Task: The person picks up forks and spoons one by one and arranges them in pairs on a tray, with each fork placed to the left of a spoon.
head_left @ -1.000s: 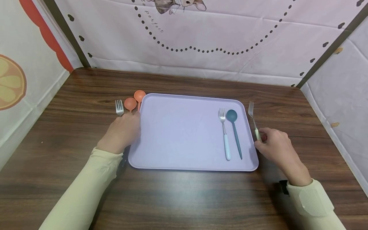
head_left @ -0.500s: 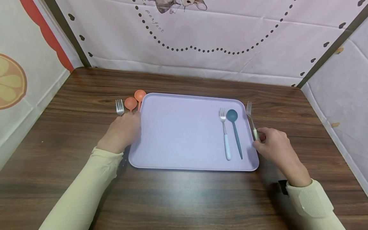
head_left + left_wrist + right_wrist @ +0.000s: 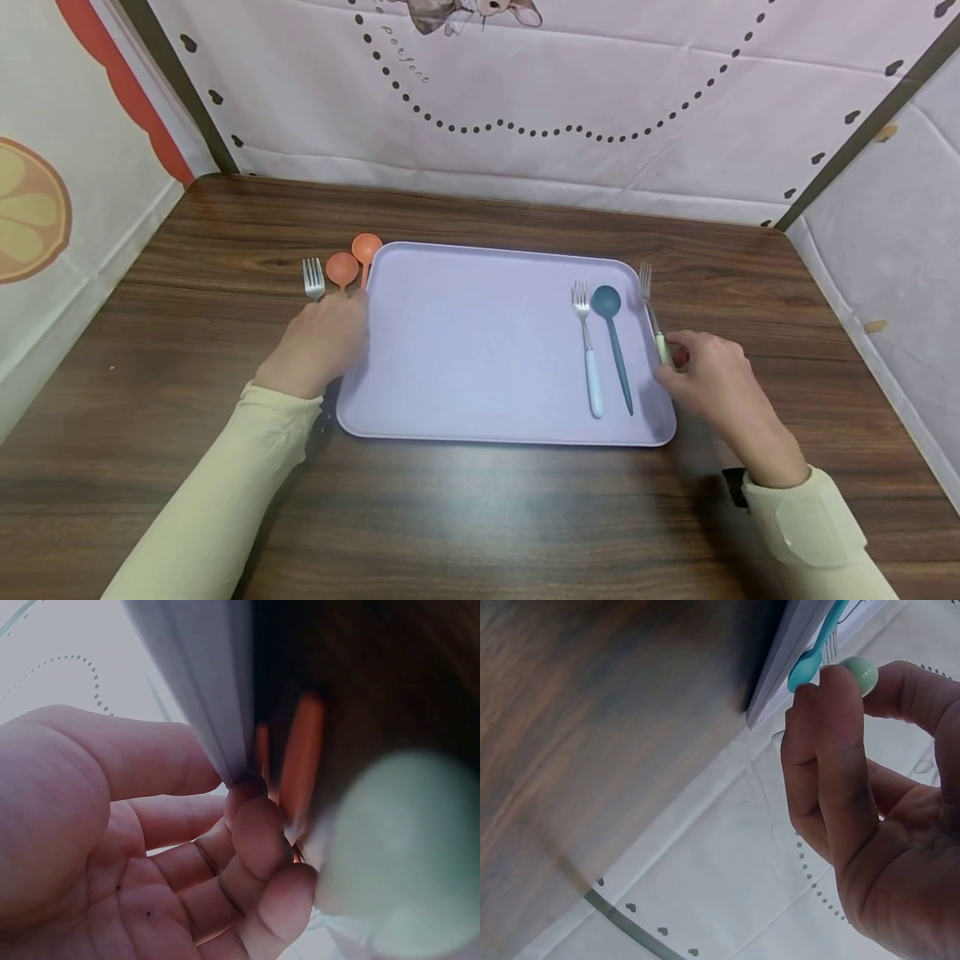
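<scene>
A pale purple tray (image 3: 465, 350) lies on the wooden table. At its left edge my left hand (image 3: 318, 342) pinches the tray rim (image 3: 214, 682), thumb on one side and curled fingers on the other in the left wrist view. Close by are two orange spoons (image 3: 342, 268) and a fork (image 3: 313, 279), their handles hidden by that hand in the head view. My right hand (image 3: 712, 375) holds a fork with a pale green handle (image 3: 663, 347) between thumb and fingers, at the tray's right edge. Inside the tray lie a light blue-handled fork (image 3: 592, 379) and a dark teal spoon (image 3: 607, 302).
Brown wooden table (image 3: 465, 517) surrounds the tray. Printed white cloth walls (image 3: 525, 167) close off the back and both sides. A large mint-green blurred shape (image 3: 409, 847) sits close to the left wrist camera.
My right hand has shifted slightly left with the green-handled fork, whose tines now stand beside the tray's right rim. The left hand stays at the tray's edge.
</scene>
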`<state>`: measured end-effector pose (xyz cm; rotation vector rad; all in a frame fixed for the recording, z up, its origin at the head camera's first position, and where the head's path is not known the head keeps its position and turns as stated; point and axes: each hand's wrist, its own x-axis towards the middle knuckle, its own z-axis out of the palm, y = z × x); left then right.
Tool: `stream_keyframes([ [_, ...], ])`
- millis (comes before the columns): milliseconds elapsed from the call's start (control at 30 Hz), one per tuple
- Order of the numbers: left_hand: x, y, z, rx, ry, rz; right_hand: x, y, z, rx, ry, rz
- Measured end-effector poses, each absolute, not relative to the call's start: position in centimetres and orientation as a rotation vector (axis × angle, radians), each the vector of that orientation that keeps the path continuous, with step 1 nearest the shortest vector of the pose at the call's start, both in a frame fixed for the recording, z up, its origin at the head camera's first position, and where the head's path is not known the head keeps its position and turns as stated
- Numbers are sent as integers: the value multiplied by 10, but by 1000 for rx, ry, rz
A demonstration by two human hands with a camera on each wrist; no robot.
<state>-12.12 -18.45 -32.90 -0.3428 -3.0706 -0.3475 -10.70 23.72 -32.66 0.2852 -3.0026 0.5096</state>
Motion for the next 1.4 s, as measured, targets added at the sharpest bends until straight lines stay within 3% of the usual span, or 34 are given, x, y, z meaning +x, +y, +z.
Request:
stream_keyframes([
  [1400, -121, -186, -329, -354, -3071, -359, -106, 205, -321, 373, -3012, 590],
])
